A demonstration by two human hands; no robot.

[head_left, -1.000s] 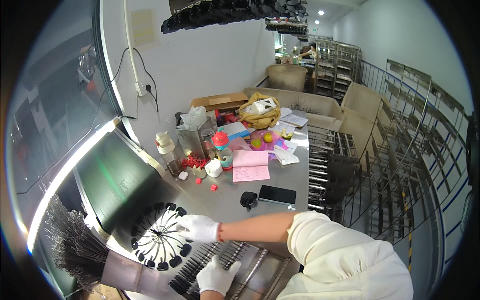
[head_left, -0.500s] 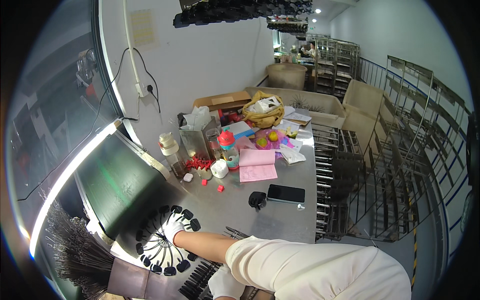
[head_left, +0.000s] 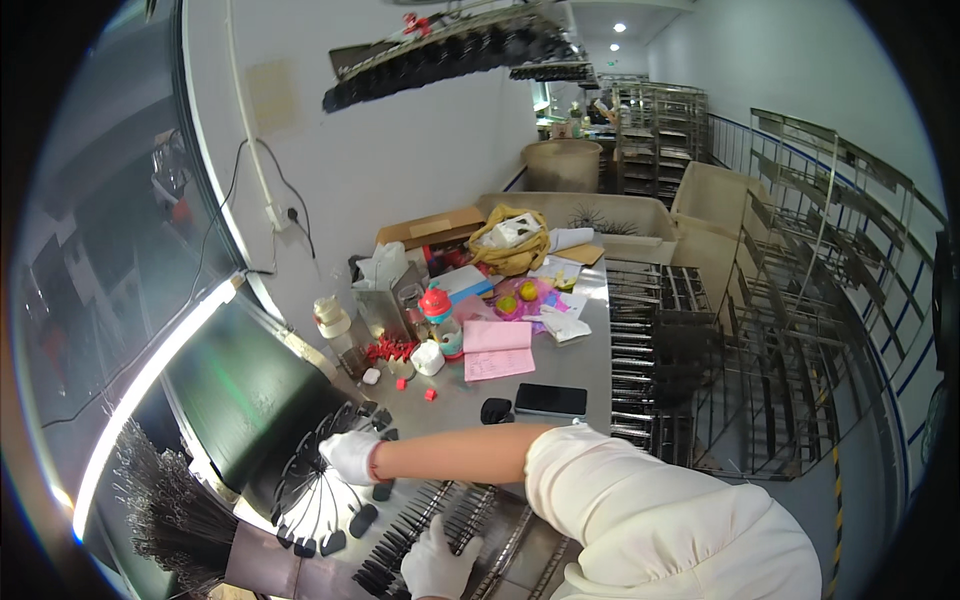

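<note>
My right hand point(head_left: 350, 457), in a white glove, reaches across to the left at the end of a bare forearm. Its fingers close at the centre of a fan of thin black rods with flat paddle-shaped ends point(head_left: 332, 542). The rods spread around the hand over a bright white surface. Nearer the lower edge is my left hand point(head_left: 440, 565), also gloved in white. Its index finger and thumb are stretched apart over a rack of black pieces point(head_left: 400, 545) set in close rows, and its other fingers are partly hidden.
A dense bundle of dark wires point(head_left: 170, 510) stands left, below a lit tube point(head_left: 150, 390) and a green-topped box point(head_left: 250, 380). On the metal table lie a phone point(head_left: 551, 400), a black case point(head_left: 495, 411), pink papers point(head_left: 498, 350) and bottles point(head_left: 335, 325). Racks point(head_left: 660, 370) stand right.
My left hand has moved onto the rack and its fingers have spread. The fan of rods has tilted in my right hand. The whole view has shifted slightly.
</note>
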